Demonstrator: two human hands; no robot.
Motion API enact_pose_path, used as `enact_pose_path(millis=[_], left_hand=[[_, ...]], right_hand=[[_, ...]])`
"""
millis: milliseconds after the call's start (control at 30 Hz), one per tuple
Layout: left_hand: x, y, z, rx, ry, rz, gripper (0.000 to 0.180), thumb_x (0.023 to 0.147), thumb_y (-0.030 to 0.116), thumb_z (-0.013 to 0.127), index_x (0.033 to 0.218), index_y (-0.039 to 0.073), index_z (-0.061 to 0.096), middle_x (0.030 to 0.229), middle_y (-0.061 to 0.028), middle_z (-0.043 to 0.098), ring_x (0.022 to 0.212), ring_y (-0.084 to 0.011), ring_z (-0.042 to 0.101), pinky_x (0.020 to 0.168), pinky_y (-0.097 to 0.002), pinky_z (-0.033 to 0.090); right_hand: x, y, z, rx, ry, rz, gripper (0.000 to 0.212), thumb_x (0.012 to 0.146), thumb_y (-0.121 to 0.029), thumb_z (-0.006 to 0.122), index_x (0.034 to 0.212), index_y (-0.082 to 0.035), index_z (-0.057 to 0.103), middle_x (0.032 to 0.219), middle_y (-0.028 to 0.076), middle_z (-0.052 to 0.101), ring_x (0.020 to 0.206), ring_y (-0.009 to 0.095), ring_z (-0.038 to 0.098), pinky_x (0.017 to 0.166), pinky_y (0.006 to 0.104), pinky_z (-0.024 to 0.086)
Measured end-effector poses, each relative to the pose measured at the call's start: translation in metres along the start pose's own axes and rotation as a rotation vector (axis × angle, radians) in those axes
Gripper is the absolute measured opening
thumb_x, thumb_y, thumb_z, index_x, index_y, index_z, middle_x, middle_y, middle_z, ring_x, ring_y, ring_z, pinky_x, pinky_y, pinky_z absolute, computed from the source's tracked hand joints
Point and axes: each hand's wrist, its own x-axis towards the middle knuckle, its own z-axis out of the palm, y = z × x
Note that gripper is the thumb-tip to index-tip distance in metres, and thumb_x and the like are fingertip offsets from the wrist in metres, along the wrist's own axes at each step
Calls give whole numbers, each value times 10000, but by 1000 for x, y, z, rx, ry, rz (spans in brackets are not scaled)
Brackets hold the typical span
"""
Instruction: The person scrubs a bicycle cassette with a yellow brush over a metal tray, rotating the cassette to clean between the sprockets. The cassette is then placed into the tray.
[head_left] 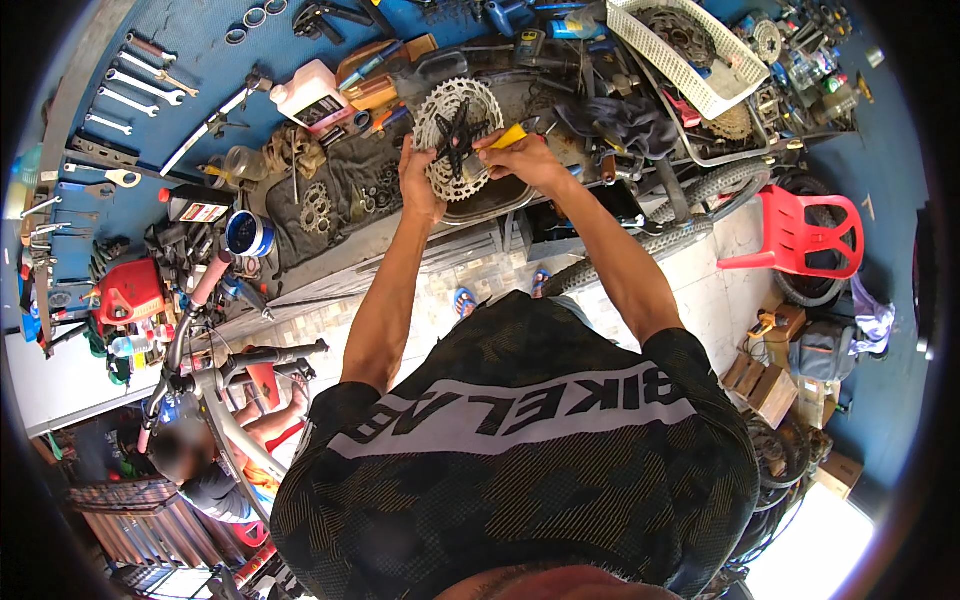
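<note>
Over the workbench, my left hand grips the near left edge of a bicycle cassette, a large silver toothed sprocket with a black spider at its centre. My right hand is closed around a yellow-handled tool, held against the cassette's right side; its working end is too obscured to name. A shallow dark tray lies under both hands. Loose sprockets and small metal parts rest on a dark cloth to the left.
A white basket with more cassettes stands at the far right, near a dark rag. A pinkish-white jug and a blue tub are to the left. Right are a red chair and tyres; lower left, a bicycle and a seated person.
</note>
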Motion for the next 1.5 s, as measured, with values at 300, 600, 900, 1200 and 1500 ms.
enact_pose_path(millis=[300,600,900,1200,1500], left_hand=[[13,22,-28,-183,-198,55,637,920,322,566,1501,61,543,1392,-146,689,1241,-343,695,1078,-540,572],[7,24,-13,-169,-220,43,662,923,332,587,1530,74,521,1422,-141,674,1276,-326,676,1107,-529,556],[10,6,-3,-159,-206,38,485,984,257,531,1448,118,543,1242,-92,717,1106,-275,712,978,-475,601],[9,-9,-2,-114,-159,74,504,958,224,526,1452,132,503,1319,-109,679,1178,-297,706,974,-507,626],[5,-5,5,-100,-168,84,525,953,347,535,1395,74,613,1285,-129,734,1163,-299,719,1033,-477,583]], right_hand=[[-33,19,-44,235,200,-63,336,1025,-207,775,1316,-56,699,1139,48,721,937,180,769,795,297,650],[-42,47,-26,-920,274,-471,299,922,-267,820,1181,-141,741,961,184,771,855,460,745,796,493,613],[-40,-13,39,-120,129,-242,326,1041,-360,736,1025,-35,752,832,20,727,744,100,707,611,278,552],[-62,-20,58,-460,209,-623,257,1007,-275,774,945,-27,749,747,94,671,666,193,630,667,337,535],[-60,-9,58,-439,325,-518,221,1011,-231,771,967,-15,755,779,54,699,725,123,635,679,317,530]])
